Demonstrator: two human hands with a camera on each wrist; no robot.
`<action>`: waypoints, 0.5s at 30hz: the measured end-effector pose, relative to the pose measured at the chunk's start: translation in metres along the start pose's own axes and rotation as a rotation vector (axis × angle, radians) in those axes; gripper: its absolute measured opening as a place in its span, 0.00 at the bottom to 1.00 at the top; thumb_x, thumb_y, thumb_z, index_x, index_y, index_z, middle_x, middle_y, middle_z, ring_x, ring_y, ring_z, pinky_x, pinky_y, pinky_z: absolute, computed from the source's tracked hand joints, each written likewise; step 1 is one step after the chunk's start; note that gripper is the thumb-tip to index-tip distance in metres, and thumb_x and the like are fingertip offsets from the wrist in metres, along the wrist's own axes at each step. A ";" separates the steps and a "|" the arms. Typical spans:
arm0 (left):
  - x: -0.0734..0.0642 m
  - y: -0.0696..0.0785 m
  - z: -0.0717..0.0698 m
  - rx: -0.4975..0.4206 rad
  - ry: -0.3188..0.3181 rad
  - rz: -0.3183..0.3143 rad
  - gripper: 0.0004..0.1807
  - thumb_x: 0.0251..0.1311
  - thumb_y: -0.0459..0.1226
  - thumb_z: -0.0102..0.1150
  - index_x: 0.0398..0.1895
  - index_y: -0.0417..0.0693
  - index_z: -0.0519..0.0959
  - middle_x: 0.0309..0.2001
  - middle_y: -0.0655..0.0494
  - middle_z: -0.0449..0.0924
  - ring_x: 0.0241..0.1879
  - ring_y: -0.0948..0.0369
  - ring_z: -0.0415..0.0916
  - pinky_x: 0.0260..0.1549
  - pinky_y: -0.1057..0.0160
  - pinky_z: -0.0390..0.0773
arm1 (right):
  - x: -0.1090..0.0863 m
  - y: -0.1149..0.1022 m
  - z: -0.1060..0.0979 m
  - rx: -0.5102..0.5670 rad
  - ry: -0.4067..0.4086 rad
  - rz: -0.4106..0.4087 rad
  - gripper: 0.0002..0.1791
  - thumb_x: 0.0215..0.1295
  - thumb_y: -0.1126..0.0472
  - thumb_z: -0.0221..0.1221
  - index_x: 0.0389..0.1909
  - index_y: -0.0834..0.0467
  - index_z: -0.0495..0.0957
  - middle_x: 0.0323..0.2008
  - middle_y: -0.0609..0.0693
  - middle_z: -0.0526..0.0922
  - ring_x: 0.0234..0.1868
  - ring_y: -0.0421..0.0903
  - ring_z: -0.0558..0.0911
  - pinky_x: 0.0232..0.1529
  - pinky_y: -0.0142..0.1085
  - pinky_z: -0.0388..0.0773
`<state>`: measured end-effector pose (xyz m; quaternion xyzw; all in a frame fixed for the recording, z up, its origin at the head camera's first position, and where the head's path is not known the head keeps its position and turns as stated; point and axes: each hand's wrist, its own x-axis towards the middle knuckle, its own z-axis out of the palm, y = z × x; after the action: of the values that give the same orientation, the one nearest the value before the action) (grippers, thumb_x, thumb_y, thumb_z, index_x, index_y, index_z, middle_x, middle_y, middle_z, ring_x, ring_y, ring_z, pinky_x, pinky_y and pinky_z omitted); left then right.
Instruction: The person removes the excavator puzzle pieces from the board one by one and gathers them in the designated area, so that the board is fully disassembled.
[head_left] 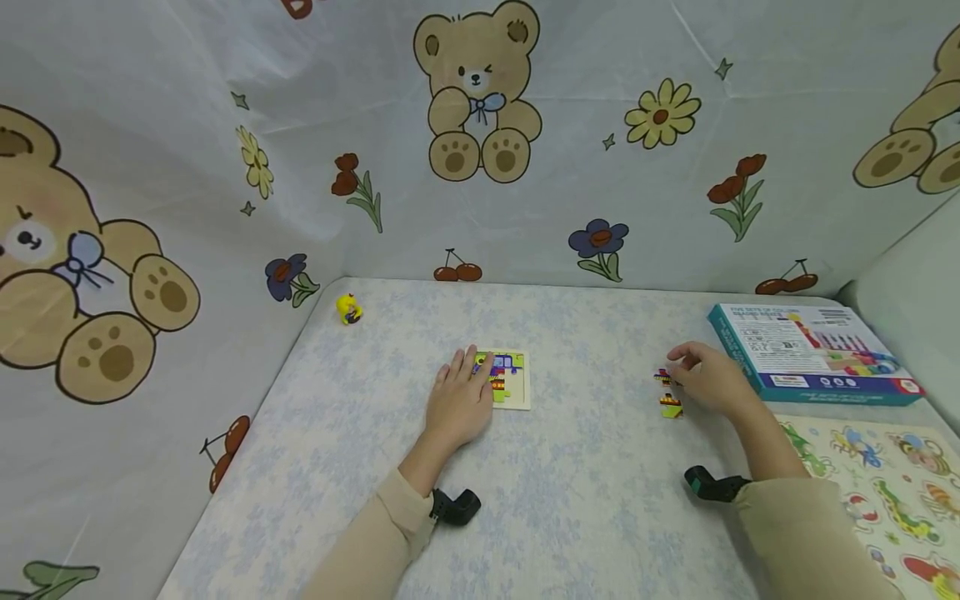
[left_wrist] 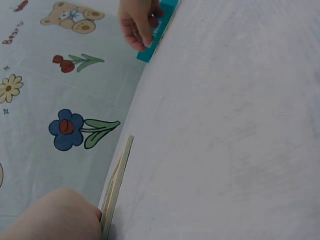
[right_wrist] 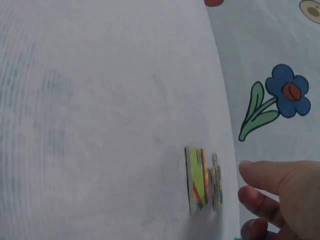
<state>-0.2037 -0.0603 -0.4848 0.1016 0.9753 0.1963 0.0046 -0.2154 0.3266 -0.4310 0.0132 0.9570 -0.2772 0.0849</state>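
My left hand lies with fairly straight fingers on the left part of a small square jigsaw board, covering some of its picture. In the left wrist view the board shows edge-on beside the hand. Two loose jigsaw pieces lie on the table to the right: a red, yellow and dark one and a green, yellow and red one. Just beside them hovers my right hand, fingers loosely bent. The right wrist view shows a gap between its fingertips and the pieces, with nothing seen between them.
A boxed set with a teal edge lies behind and right of the right hand. In front of it is a sheet of insect pictures, partly under the right sleeve. At the far left corner stands a small yellow figure. A bear-print curtain borders the table.
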 end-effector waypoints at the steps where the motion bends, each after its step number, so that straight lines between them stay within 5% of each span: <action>1: 0.000 0.000 0.000 0.002 -0.001 -0.001 0.29 0.76 0.50 0.29 0.79 0.64 0.51 0.81 0.56 0.41 0.81 0.54 0.36 0.78 0.49 0.40 | 0.001 -0.004 0.002 0.005 0.015 -0.015 0.19 0.72 0.54 0.56 0.58 0.59 0.72 0.46 0.59 0.75 0.40 0.52 0.72 0.31 0.36 0.69; 8: 0.000 -0.001 -0.001 -0.002 0.006 0.005 0.29 0.76 0.49 0.30 0.79 0.64 0.52 0.81 0.56 0.42 0.81 0.54 0.37 0.78 0.49 0.41 | 0.010 -0.049 0.026 0.030 0.034 -0.171 0.21 0.73 0.52 0.56 0.61 0.59 0.74 0.47 0.57 0.78 0.36 0.50 0.74 0.32 0.38 0.74; 15: 0.001 -0.001 0.000 -0.002 -0.006 0.006 0.29 0.76 0.50 0.27 0.79 0.65 0.50 0.81 0.57 0.40 0.81 0.55 0.36 0.78 0.50 0.41 | 0.022 -0.106 0.064 0.022 -0.011 -0.256 0.21 0.71 0.52 0.59 0.60 0.57 0.76 0.47 0.54 0.80 0.46 0.51 0.77 0.47 0.47 0.76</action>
<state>-0.2047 -0.0613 -0.4856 0.1050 0.9748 0.1969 0.0072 -0.2352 0.2025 -0.4319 -0.1097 0.9473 -0.2962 0.0539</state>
